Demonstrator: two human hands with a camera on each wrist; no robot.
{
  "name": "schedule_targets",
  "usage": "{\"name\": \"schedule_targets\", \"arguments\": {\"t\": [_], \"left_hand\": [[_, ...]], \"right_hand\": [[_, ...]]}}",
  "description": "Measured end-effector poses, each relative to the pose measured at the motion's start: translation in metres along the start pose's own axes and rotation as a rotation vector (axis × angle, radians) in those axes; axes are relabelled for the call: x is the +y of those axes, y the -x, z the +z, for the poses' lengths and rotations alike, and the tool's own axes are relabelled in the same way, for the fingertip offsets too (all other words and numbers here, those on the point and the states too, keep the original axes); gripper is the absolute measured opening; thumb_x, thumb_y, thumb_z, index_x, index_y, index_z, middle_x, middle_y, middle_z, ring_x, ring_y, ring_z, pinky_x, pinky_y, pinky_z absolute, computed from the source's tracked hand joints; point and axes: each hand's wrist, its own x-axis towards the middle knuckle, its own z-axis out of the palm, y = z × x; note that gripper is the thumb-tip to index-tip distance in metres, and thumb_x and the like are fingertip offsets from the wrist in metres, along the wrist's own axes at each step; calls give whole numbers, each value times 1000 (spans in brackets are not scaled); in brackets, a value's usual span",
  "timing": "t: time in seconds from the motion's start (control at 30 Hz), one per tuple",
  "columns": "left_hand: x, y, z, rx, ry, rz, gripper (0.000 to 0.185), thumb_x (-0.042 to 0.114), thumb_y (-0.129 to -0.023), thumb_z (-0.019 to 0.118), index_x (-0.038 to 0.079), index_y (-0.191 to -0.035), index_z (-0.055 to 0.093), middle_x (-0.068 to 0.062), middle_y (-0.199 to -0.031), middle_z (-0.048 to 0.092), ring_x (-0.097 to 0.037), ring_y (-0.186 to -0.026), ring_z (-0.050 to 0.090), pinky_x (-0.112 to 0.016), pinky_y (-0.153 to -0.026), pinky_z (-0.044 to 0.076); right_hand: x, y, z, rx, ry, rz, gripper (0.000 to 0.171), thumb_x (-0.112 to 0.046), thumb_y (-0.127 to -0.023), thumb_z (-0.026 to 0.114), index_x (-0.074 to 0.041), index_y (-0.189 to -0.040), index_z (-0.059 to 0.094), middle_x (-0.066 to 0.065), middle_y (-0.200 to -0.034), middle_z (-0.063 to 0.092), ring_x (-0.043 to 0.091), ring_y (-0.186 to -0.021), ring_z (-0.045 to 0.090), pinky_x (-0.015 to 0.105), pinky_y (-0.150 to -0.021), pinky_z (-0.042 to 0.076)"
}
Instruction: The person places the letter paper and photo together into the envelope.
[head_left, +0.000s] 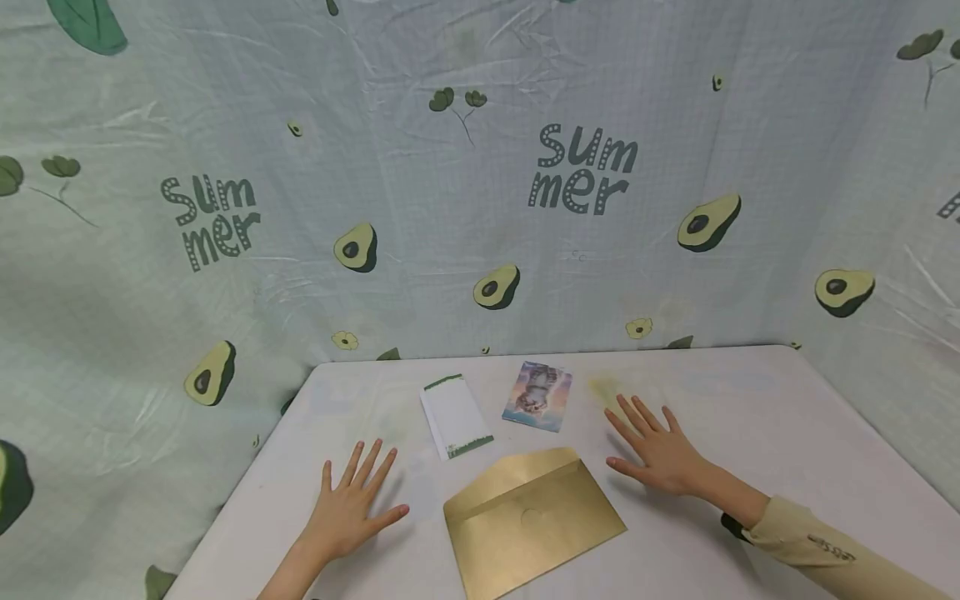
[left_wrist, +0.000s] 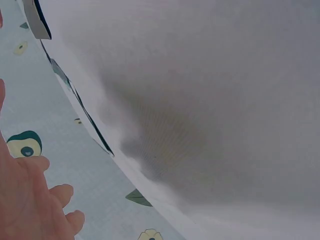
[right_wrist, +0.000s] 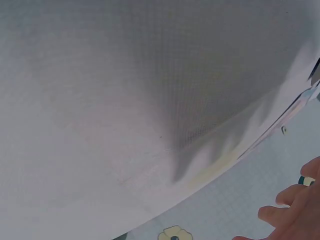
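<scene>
In the head view a gold envelope (head_left: 536,521) lies on the white table with its flap unfolded toward the back. Behind it are a white notepad-like sheet (head_left: 456,417) with green borders and a card (head_left: 537,396) with a picture of a grey cat-like animal. To the left of the envelope my left hand (head_left: 345,508) hovers above the table, fingers spread, holding nothing. My right hand (head_left: 660,454) is spread over the table to the right of the card and envelope, also holding nothing. Both wrist views catch part of a hand, the left (left_wrist: 30,200) and the right (right_wrist: 295,210).
The white table (head_left: 750,417) reaches back to a hanging cloth (head_left: 420,192) printed with avocados and the word "summer". This cloth also runs along both sides. A faint yellow stain (head_left: 603,390) marks the tabletop near the right fingertips.
</scene>
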Motion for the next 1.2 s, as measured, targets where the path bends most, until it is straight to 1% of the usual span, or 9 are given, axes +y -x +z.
{"name": "schedule_targets", "arguments": {"t": [0.27, 0.43, 0.6, 0.67, 0.77, 0.9, 1.07, 1.13, 1.2], "left_hand": [[2, 5, -1, 27, -3, 11, 80, 64, -76, 50, 20, -139, 31, -6, -148, 24, -28, -137, 16, -66, -98, 10], [2, 9, 0, 28, -9, 18, 80, 65, -76, 49, 20, -139, 31, -7, -148, 24, -24, -139, 11, -66, -98, 11], [4, 12, 1, 51, -20, 35, 79, 65, -76, 49, 20, -139, 32, -4, -148, 24, -10, -138, -12, -65, -98, 13], [5, 13, 2, 63, -21, 52, 79, 65, -76, 49, 21, -139, 32, -2, -148, 24, -3, -133, -21, -65, -98, 14], [9, 14, 4, 82, -27, 84, 79, 65, -75, 50, 21, -138, 32, -1, -148, 24, 2, -129, -25, -65, -97, 16], [17, 16, 4, 101, -29, 127, 79, 64, -75, 52, 21, -138, 33, -1, -147, 26, 1, -131, -23, -63, -98, 16], [27, 17, 3, 133, -19, 195, 80, 62, -74, 54, 24, -140, 29, -1, -146, 29, -1, -134, -18, -62, -98, 15], [31, 17, 3, 153, -17, 224, 80, 62, -74, 55, 24, -140, 29, 0, -146, 29, -5, -137, -13, -60, -100, 10], [34, 17, 3, 188, -29, 260, 80, 62, -74, 55, 23, -139, 32, 0, -145, 31, -12, -140, 0, -56, -105, 0]], "right_hand": [[-7, 1, 1, -1, 7, -44, 70, -56, -85, 44, -17, -141, 29, 8, -148, 22, 15, -140, -2, 63, -100, 12], [-9, 2, 2, 26, 14, -75, 69, -56, -85, 44, -17, -140, 30, 7, -147, 25, 4, -136, -11, 62, -99, 13], [-12, 2, 3, 52, 18, -116, 68, -56, -85, 45, -19, -140, 29, 7, -147, 27, 1, -134, -14, 62, -99, 14], [-14, 3, 1, 36, -2, -125, 69, -56, -85, 44, -20, -141, 27, 6, -147, 26, 1, -135, -14, 62, -99, 13], [-18, 3, -2, -2, -34, -134, 70, -56, -86, 44, -21, -142, 23, 5, -148, 23, 6, -138, -8, 61, -100, 11], [-22, 2, -4, -6, -39, -172, 70, -54, -86, 46, -22, -142, 22, 4, -148, 23, 12, -139, 0, 61, -100, 11], [-24, 0, -1, -6, -29, -222, 70, -51, -86, 48, -21, -143, 22, 4, -148, 24, 9, -139, -3, 61, -100, 12], [-24, -1, 0, -10, -22, -239, 70, -50, -86, 49, -20, -143, 21, 5, -148, 24, 15, -140, 5, 60, -100, 13], [-25, -1, 0, -8, -11, -260, 70, -50, -86, 49, -19, -143, 22, 5, -147, 25, 22, -138, 15, 60, -100, 14]]}}
